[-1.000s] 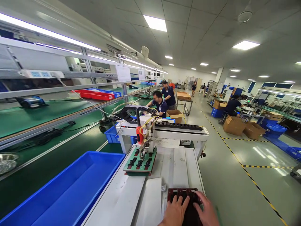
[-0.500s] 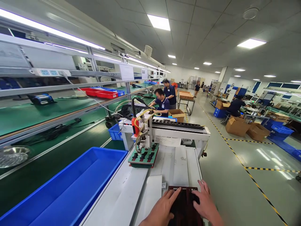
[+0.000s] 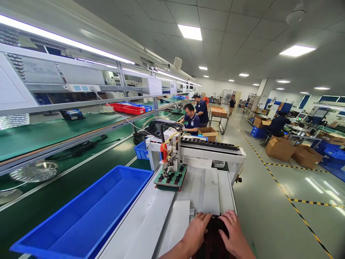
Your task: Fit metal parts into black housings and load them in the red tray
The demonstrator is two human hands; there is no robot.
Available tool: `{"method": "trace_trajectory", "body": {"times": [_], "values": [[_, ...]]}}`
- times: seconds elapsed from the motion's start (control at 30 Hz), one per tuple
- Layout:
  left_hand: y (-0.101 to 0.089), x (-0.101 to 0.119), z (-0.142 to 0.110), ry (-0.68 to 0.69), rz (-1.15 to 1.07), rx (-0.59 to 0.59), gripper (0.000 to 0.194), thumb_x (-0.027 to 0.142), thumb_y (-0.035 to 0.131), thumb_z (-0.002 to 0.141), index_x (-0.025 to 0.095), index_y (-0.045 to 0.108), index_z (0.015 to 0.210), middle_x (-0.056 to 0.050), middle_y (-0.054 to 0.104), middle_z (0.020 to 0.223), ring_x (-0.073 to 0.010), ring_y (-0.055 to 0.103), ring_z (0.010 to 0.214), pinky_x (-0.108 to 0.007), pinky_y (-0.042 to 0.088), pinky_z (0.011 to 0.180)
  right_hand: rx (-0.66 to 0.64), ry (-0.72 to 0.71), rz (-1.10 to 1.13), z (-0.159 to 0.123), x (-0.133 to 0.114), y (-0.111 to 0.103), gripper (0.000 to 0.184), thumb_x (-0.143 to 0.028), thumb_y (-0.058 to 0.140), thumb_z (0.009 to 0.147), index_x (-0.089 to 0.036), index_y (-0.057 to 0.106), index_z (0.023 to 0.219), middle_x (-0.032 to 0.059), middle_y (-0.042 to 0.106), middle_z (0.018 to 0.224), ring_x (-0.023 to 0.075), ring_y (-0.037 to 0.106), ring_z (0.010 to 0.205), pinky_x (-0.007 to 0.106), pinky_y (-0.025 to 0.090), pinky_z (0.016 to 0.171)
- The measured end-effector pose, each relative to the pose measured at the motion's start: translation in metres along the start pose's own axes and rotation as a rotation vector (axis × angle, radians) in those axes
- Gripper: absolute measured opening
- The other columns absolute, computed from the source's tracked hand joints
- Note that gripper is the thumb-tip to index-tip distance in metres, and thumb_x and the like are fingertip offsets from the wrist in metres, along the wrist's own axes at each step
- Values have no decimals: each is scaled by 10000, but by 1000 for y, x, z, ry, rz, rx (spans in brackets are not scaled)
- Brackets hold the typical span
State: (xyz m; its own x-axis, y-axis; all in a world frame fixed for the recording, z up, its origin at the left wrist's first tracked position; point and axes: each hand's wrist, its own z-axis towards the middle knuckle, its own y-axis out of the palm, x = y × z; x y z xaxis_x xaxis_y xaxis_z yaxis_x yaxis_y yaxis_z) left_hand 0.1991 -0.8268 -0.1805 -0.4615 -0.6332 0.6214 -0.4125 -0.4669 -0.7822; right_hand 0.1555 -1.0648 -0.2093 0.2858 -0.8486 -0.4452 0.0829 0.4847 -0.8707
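Both my hands rest on a dark red-brown fixture plate (image 3: 213, 237) at the near end of a white machine table (image 3: 161, 219). My left hand (image 3: 196, 230) lies on the plate's left part with fingers curled over its far edge. My right hand (image 3: 234, 233) covers the right part, fingers bent down on it. Further along the table a green fixture board (image 3: 170, 177) holding black parts sits under the machine's tool head (image 3: 169, 153), which hangs from a white gantry (image 3: 210, 151).
A large blue bin (image 3: 88, 212) lies left of the table beside a green conveyor belt (image 3: 54, 187). Shelving with red trays (image 3: 126, 108) runs along the left. Two people (image 3: 192, 120) work further down the line. Cardboard boxes (image 3: 280, 149) sit on the floor aisle at right.
The view has swung slightly right. My hands have drawn closer together over the dark plate and now hide most of it. The tool head has shifted a little along the gantry.
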Motion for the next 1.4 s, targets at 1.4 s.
{"method": "trace_trajectory", "body": {"times": [1.4], "values": [[40, -46, 0, -159, -122, 234, 314, 377, 634, 946, 369, 747, 1239, -26, 819, 1239, -300, 501, 1491, -595, 75, 1337, -133, 180, -233, 27, 31, 43, 404, -277, 670, 774, -299, 841, 1139, 77, 707, 1367, 388, 547, 1407, 487, 455, 1212]]}}
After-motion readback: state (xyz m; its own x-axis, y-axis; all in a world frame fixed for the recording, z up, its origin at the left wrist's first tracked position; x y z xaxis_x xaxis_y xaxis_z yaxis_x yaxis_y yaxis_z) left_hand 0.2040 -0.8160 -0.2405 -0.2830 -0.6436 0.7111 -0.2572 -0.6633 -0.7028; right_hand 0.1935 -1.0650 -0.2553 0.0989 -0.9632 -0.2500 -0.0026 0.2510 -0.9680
